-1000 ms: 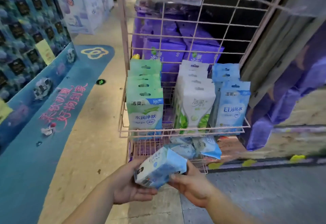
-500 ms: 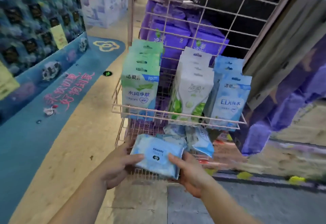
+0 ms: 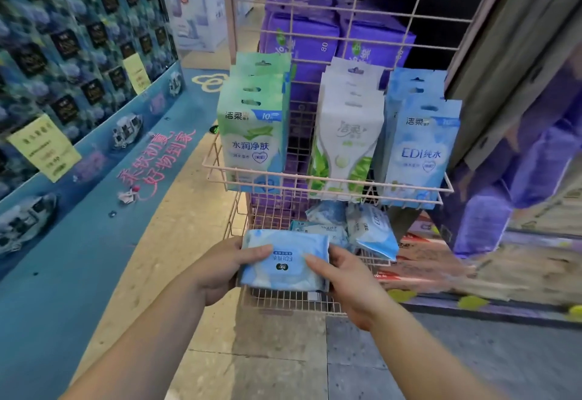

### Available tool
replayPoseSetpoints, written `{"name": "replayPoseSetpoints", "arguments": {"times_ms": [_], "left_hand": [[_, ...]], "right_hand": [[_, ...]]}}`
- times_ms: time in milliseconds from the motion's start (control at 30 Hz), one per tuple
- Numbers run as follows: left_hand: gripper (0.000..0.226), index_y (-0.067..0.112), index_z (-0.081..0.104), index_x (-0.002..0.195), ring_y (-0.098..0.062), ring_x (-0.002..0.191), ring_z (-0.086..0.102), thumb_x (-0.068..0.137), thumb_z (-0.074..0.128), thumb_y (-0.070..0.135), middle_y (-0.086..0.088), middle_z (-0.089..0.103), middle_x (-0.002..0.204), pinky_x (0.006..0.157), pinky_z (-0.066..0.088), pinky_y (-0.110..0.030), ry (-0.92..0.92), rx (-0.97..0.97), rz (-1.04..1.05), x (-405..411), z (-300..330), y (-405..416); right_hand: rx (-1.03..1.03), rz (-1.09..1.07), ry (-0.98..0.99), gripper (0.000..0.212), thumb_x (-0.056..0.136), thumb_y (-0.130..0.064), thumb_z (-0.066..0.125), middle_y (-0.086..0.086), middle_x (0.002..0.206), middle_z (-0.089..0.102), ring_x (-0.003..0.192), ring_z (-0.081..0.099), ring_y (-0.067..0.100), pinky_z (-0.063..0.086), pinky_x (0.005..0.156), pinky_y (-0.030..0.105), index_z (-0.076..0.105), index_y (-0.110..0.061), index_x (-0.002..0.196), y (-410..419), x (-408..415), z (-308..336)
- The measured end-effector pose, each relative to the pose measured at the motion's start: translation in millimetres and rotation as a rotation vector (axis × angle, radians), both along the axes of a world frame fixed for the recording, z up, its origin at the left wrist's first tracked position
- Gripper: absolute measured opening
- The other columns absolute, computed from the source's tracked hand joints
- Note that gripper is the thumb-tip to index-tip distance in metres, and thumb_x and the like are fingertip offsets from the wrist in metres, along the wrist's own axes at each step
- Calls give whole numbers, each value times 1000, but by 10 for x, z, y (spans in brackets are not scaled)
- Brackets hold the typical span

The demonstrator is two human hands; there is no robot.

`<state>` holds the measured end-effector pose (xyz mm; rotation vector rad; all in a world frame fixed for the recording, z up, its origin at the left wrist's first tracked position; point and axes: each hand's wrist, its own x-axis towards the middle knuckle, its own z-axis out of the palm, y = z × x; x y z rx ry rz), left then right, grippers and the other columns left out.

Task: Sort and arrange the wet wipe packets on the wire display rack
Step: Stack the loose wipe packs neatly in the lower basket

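Low in the middle of the frame, over the bottom wire shelf (image 3: 283, 300), the left hand (image 3: 220, 269) and right hand (image 3: 341, 280) pinch the blue wipe packet (image 3: 283, 265) by its ends, and its slick wrapper could slip, nudging the loose packets (image 3: 362, 229) off behind

Blue wet wipe packet (image 3: 283, 262) held flat, label upside down, over the pink wire rack's (image 3: 330, 176) lower shelf. Upper shelf: upright green (image 3: 252, 135), white (image 3: 348, 141), blue (image 3: 420, 147) packet rows. Loose blue packets (image 3: 362, 226) behind.
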<state>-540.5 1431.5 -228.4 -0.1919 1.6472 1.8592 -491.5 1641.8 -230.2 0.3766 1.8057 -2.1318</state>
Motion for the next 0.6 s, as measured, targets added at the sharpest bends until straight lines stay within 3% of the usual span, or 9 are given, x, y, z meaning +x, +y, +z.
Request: {"name": "replayPoseSetpoints", "arguments": {"times_ms": [100,300,367,467,533,600], "left_hand": [[54,6,60,117,-31,101,69,68,73,27,-14,72,109,86,56,-42,-49,26,18,-16,-48,7],[57,6,62,113,-29,94,71,63,74,30,-13,74,103,79,58,-38,-40,15,37,-92,-19,33],[55,6,63,110,-25,83,73,63,72,32,-11,75,96,70,59,-33,-41,29,74,-120,-24,50],[49,8,63,105,-18,65,69,68,66,41,-7,73,81,55,58,-28,-119,267,252,-131,-81,77],[51,8,62,105,-19,67,67,71,63,46,-9,69,82,59,59,-30,-177,383,276,-94,-109,163],[50,7,61,115,-24,84,68,77,62,39,-13,72,103,66,59,-33,-145,332,240,-25,-159,315]], "right_hand": [[-4,1,-15,34,85,-20,67,6,113,70,95,71,18,55,67,24,61,-16,119,14,-6,40],[-34,-35,-19,32,89,-16,62,7,111,72,95,71,20,56,67,26,59,-12,121,-12,-69,72],[-71,-55,-32,33,89,-16,62,6,111,72,93,72,20,57,68,29,58,-13,121,-32,-93,82],[-270,-182,-47,43,80,-19,66,6,112,71,98,70,24,59,76,39,54,-18,122,-102,-117,37],[-391,-304,-26,47,79,-14,66,8,117,68,104,67,29,57,79,43,50,-19,123,-213,-133,-11],[-344,-334,-16,47,83,-5,66,10,118,66,107,65,30,55,88,45,46,-18,123,-348,-147,-71]]}}
